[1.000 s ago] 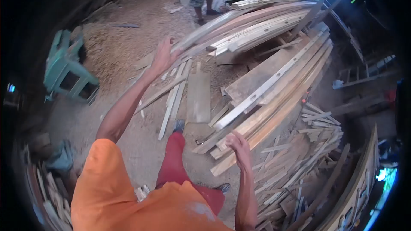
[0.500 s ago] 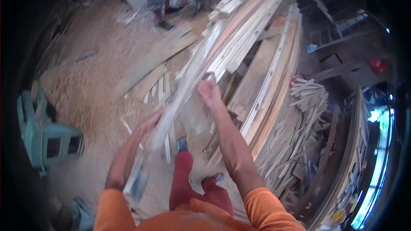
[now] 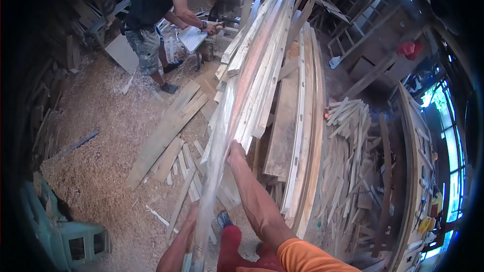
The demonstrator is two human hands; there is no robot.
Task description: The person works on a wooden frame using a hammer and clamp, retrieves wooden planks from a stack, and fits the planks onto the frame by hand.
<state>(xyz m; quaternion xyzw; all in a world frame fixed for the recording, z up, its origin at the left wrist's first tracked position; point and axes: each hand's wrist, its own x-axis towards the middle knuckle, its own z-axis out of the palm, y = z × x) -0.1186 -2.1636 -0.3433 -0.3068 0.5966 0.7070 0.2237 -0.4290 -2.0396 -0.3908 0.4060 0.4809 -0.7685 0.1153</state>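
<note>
A long greyish wooden board (image 3: 216,171) slants from beside my body up onto a stack of pale planks (image 3: 267,65). My left hand (image 3: 190,216) is at the board's left edge near my body, its fingers mostly hidden behind the wood. Farther along, my right hand (image 3: 236,152) closes on the board's right edge, close to the near ends of the stacked planks. A reddish plank (image 3: 255,63) lies among the pale ones.
A co-worker (image 3: 156,15) bends over a white-topped piece (image 3: 192,38) at the upper left. Loose boards (image 3: 166,126) lie on shavings. A green machine (image 3: 70,236) stands lower left. Longer planks (image 3: 305,121) and a heap of offcuts (image 3: 348,161) are on the right.
The view has tilted up, bringing the co-worker's upper body into sight. My right hand, earlier with fingers apart beside the board, is now closed at its edge. My left hand stays alongside the board.
</note>
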